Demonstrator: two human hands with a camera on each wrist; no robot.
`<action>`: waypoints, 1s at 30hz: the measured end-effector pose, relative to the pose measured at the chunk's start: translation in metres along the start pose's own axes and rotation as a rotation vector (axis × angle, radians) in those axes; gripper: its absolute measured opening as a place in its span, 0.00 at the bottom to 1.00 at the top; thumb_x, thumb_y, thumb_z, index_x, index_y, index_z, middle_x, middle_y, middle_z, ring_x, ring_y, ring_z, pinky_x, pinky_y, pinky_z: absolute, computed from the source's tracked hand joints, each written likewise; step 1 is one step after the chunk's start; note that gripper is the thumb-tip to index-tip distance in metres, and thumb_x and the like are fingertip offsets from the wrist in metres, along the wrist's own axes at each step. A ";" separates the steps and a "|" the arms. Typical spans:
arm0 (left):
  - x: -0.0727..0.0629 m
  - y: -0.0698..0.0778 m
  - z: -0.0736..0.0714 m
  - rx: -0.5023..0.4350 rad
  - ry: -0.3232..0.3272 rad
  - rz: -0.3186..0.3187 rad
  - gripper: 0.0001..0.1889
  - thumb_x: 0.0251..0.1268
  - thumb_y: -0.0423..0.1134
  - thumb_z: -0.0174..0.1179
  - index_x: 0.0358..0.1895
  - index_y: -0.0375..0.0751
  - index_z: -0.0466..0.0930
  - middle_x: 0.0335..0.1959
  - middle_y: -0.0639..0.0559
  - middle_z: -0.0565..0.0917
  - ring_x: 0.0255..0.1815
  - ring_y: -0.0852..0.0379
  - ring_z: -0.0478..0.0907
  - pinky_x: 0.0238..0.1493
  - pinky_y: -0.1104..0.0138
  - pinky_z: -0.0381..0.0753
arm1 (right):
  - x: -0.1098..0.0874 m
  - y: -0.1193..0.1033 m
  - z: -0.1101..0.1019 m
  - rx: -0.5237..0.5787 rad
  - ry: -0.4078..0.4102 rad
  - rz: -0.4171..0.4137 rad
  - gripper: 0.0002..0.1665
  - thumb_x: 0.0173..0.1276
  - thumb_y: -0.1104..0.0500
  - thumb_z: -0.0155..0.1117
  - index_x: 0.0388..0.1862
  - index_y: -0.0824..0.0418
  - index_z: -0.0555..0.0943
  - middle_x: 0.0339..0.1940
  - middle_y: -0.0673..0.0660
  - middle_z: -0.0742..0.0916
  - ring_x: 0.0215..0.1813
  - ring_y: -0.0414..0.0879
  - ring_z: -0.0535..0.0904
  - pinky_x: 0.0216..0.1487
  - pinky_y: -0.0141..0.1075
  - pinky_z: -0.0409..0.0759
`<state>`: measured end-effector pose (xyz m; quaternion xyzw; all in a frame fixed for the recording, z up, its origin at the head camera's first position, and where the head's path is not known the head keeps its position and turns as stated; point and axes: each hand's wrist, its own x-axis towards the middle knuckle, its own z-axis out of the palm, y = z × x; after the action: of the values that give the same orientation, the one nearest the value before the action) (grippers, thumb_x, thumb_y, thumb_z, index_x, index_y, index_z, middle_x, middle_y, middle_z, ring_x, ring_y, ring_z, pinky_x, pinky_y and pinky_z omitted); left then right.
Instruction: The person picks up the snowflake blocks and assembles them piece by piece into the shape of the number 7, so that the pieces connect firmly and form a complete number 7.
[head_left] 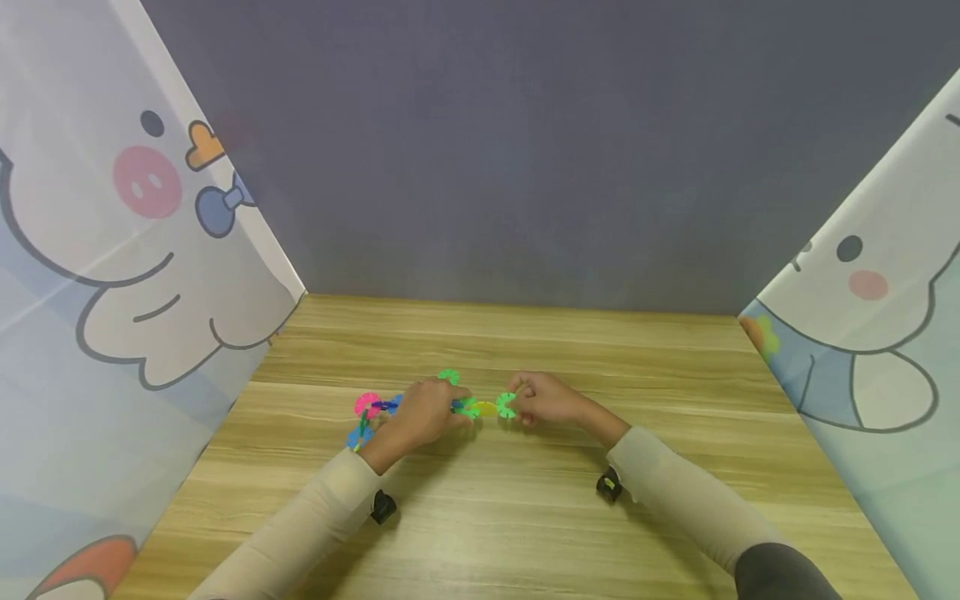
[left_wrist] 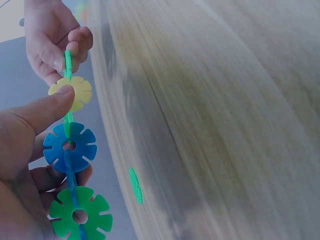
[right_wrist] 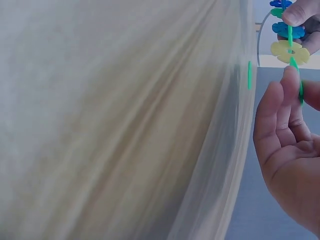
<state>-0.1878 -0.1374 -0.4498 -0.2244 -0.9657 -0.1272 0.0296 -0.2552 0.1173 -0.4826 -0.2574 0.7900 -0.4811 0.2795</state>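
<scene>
Notched plastic discs are slotted together into a chain. My left hand (head_left: pixel 429 410) pinches it at the green disc (right_wrist: pixel 290 35) between the yellow disc (left_wrist: pixel 83 95) and a blue disc (left_wrist: pixel 55 145). At the chain's right end, my right hand (head_left: pixel 551 400) pinches a green end disc (head_left: pixel 504 406) between thumb and fingertips; this disc is slotted into the yellow one. Beyond the left hand, the chain continues through another green disc (left_wrist: pixel 62 212) to a pink disc (head_left: pixel 367 404) and a lower blue disc (head_left: pixel 360 438). The left hand covers some middle discs in the head view.
A loose green disc (head_left: pixel 448 377) lies on the wooden table (head_left: pixel 510 508), just beyond the left hand. A dark grey panel (head_left: pixel 480 150) rises behind the table, and cartoon-printed sheets (head_left: pixel 202 308) flank both sides.
</scene>
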 end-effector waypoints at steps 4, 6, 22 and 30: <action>0.000 -0.001 0.000 0.005 -0.003 -0.005 0.26 0.54 0.54 0.76 0.54 0.46 0.88 0.41 0.48 0.92 0.40 0.45 0.87 0.38 0.57 0.90 | 0.000 0.001 0.001 0.042 -0.010 0.017 0.15 0.74 0.62 0.61 0.55 0.69 0.75 0.32 0.63 0.89 0.27 0.43 0.83 0.31 0.34 0.87; -0.001 -0.001 -0.001 0.000 -0.002 -0.007 0.25 0.53 0.54 0.76 0.54 0.46 0.88 0.42 0.48 0.92 0.40 0.45 0.87 0.38 0.57 0.90 | 0.000 0.001 0.002 0.066 -0.016 0.021 0.15 0.74 0.62 0.61 0.55 0.69 0.74 0.32 0.64 0.89 0.27 0.43 0.83 0.31 0.33 0.87; 0.002 -0.003 0.001 -0.017 0.011 0.016 0.26 0.53 0.53 0.76 0.54 0.45 0.88 0.42 0.48 0.92 0.39 0.48 0.88 0.36 0.60 0.90 | 0.000 0.001 0.005 0.122 -0.034 0.030 0.15 0.76 0.63 0.59 0.57 0.69 0.73 0.34 0.63 0.88 0.27 0.41 0.82 0.32 0.33 0.86; 0.002 -0.001 0.001 0.008 0.041 0.026 0.25 0.55 0.53 0.75 0.54 0.44 0.88 0.42 0.47 0.92 0.38 0.47 0.88 0.36 0.61 0.90 | 0.003 0.002 0.007 0.184 -0.022 0.037 0.16 0.76 0.65 0.58 0.57 0.71 0.72 0.32 0.60 0.87 0.27 0.41 0.81 0.31 0.30 0.84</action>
<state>-0.1903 -0.1372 -0.4512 -0.2342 -0.9624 -0.1274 0.0519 -0.2524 0.1118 -0.4876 -0.2215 0.7439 -0.5435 0.3196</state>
